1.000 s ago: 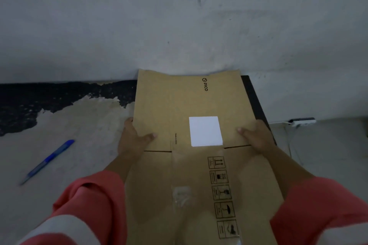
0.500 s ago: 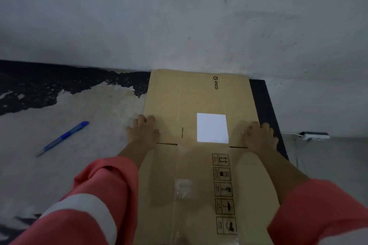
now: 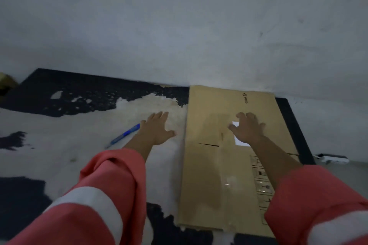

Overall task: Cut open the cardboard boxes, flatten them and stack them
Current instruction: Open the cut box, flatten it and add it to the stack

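Above the patchy floor (image 3: 59, 145), our left grip (image 3: 157, 131) stretched out spread beside a slim blue pen (image 3: 124, 136). Our right grip (image 3: 247, 131) splayed, slightly curled, over the flattened brown cardboard box (image 3: 209, 175).

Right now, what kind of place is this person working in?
Probably a bare storeroom or unfinished workroom: a scuffed wall, a worn surface with its dark coating flaking off, and a power strip lying near the flattened cardboard box.
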